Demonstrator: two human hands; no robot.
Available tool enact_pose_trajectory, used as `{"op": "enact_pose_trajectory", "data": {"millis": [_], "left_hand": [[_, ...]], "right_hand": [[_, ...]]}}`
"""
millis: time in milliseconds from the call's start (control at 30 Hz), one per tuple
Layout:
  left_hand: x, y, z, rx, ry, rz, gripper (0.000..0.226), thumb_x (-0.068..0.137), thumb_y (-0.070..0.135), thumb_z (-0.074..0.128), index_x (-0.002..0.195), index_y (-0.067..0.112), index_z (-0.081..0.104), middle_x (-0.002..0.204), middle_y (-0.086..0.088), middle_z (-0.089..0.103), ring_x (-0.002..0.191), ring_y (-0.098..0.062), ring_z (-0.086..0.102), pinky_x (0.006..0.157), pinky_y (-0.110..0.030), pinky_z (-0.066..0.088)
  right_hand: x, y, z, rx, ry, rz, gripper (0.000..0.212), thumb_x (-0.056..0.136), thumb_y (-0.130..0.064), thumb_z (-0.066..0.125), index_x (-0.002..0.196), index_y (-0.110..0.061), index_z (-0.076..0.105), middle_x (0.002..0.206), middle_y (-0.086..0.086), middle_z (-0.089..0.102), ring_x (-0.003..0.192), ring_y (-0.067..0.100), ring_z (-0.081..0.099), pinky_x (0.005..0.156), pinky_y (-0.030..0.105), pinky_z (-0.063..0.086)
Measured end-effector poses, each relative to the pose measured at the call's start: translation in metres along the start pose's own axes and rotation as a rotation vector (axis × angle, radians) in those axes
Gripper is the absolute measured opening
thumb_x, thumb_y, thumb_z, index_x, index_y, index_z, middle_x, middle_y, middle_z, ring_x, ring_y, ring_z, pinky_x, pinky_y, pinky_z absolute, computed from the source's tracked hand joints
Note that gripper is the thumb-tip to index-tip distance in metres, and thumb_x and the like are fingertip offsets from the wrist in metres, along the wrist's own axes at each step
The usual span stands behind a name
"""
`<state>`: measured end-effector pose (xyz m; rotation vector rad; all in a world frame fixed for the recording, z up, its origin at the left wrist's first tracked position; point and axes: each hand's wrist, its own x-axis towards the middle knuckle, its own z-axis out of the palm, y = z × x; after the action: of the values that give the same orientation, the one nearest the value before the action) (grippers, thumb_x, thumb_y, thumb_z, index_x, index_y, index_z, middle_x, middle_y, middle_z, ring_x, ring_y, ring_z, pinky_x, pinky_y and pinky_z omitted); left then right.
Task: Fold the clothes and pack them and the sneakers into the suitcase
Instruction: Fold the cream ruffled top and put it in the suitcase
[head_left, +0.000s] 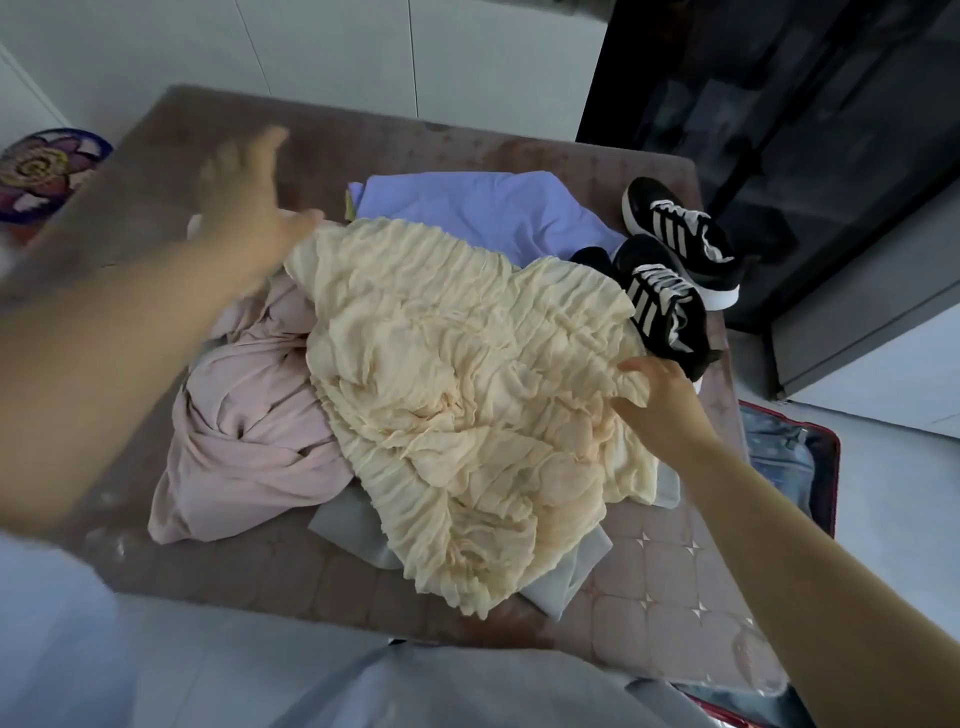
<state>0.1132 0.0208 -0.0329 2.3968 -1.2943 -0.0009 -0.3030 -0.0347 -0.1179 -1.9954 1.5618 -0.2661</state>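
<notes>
Clothes (395, 374) lie unfolded in a heap on the bed (675, 582), the sneakers (675, 270) just beside them, and nothing seems packed in the suitcase (800, 457) (only its corner shows), so I judge folding barely begun. Your right hand (660, 402) pinches the cream garment (467, 447) at its edge with its fingers (631, 400); your left hand (249, 213) hovers, blurred, fingers spread.

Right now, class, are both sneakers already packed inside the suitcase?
No, the sneakers rest on top of the mattress, outside the suitcase beside it.

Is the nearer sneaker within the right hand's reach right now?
Probably yes: the nearer sneaker lies uncovered just beyond the right hand, but that hand pinches the cream garment and must let go first.
</notes>
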Motion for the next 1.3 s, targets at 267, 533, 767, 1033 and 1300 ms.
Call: {"op": "enact_pose_trajectory", "data": {"millis": [267, 533, 767, 1033, 1300], "left_hand": [[-0.103, 0.029, 0.011, 0.014, -0.354, 0.391, 0.057, 0.068, 0.055, 0.071, 0.113, 0.020, 0.063, 0.110, 0.001, 0.058, 0.106, -0.023, 0.050, 0.093, -0.034, 0.032], [-0.114, 0.002, 0.021, 0.047, -0.280, 0.252, 0.072, 0.063, 0.047, 0.079, 0.116, 0.007, 0.051, 0.109, -0.009, 0.057, 0.104, -0.029, 0.052, 0.094, -0.045, 0.038], [-0.113, 0.013, 0.024, -0.066, -0.186, 0.271, 0.025, 0.081, 0.014, 0.070, 0.100, -0.001, 0.065, 0.090, -0.018, 0.060, 0.089, -0.033, 0.055, 0.074, -0.034, 0.039], [-0.114, 0.023, 0.018, -0.129, -0.178, 0.162, 0.023, 0.095, 0.017, 0.047, 0.113, 0.003, 0.047, 0.061, 0.003, 0.041, 0.066, -0.022, 0.044, 0.065, -0.031, 0.030], [-0.113, 0.022, 0.007, -0.247, -0.107, 0.169, 0.021, 0.093, 0.015, 0.050, 0.109, 0.002, 0.049, 0.090, -0.016, 0.058, 0.081, -0.030, 0.052, 0.069, -0.033, 0.037]], "right_hand": [[-0.014, 0.024, 0.017, -0.126, 0.022, 0.265, 0.050, 0.083, -0.026, 0.065, 0.123, -0.008, 0.040, 0.126, 0.014, 0.049, 0.119, 0.033, 0.043, 0.097, 0.045, 0.039], [-0.009, 0.030, 0.009, -0.136, 0.025, 0.247, 0.034, 0.086, -0.028, 0.063, 0.117, -0.015, 0.060, 0.119, 0.014, 0.053, 0.115, 0.035, 0.044, 0.094, 0.043, 0.040], [-0.008, 0.003, -0.017, 0.289, 0.051, 0.173, 0.019, 0.095, -0.028, 0.050, 0.108, -0.014, 0.046, 0.086, -0.003, 0.053, 0.072, 0.013, 0.049, 0.058, 0.027, 0.037], [-0.002, 0.008, -0.056, 0.308, -0.027, 0.245, 0.038, 0.087, -0.022, 0.062, 0.123, -0.019, 0.048, 0.113, 0.010, 0.055, 0.085, 0.022, 0.054, 0.066, 0.030, 0.042], [0.008, -0.001, -0.098, 0.085, 0.126, 0.110, 0.048, 0.082, 0.000, 0.062, 0.124, -0.019, 0.052, 0.117, 0.007, 0.057, 0.091, 0.025, 0.054, 0.076, 0.032, 0.042]]}}
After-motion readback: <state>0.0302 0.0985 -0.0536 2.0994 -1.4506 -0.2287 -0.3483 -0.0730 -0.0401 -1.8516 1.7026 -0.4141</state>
